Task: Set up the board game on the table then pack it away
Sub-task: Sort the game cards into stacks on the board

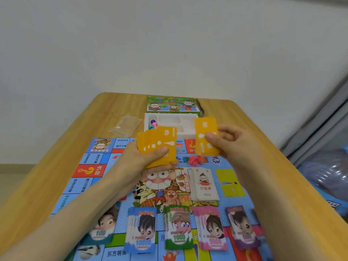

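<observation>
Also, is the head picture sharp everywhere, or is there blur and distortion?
Head view: light is soft and even; the purple money stack near the bottom is blurred, the orange cards are clearer; the wide lens splays the table edges outward.

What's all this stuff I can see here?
Table: one, wooden, under everything.
Board: one, mostly blue, on table.
Box: one, green, far edge.
Tray: one, white, before box.
Pawns: few, purple, pink, teal, in tray.
Bag: one, clear, left of tray.
Houses: pile, red, mid-board.
Deeds: one stack, white, on board.
Money: five stacks, mixed colours, near edge.
Cards: two bunches, orange, in hands.
Left hand: grips fanned cards.
Right hand: pinches other cards.
</observation>
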`<act>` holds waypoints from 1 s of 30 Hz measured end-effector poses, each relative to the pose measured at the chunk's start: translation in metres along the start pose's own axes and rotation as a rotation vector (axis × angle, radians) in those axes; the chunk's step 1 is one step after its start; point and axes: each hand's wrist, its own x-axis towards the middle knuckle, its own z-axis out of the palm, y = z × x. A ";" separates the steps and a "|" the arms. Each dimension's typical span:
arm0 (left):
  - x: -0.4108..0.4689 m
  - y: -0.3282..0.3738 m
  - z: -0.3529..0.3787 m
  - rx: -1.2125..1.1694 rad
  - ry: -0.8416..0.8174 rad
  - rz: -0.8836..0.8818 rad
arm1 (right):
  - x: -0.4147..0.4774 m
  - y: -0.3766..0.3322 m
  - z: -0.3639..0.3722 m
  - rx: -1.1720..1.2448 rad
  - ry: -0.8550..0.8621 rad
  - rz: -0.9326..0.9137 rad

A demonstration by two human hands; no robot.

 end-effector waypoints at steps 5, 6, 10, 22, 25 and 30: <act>0.001 0.000 -0.001 -0.004 0.004 -0.008 | 0.002 -0.015 -0.043 -0.360 -0.053 0.076; 0.001 0.000 0.000 -0.004 0.001 -0.008 | 0.001 -0.014 -0.051 -0.476 -0.072 0.100; 0.000 0.000 0.002 -0.011 0.006 -0.015 | 0.001 0.004 -0.065 -0.709 -0.189 0.250; -0.003 0.002 0.005 0.041 -0.027 -0.037 | -0.003 0.032 -0.051 -1.120 -0.205 0.258; -0.004 0.002 0.004 0.040 -0.035 -0.038 | -0.005 0.029 -0.049 -1.287 -0.198 0.219; -0.004 0.002 0.004 0.054 -0.044 -0.042 | -0.010 0.021 -0.028 -1.024 -0.115 -0.142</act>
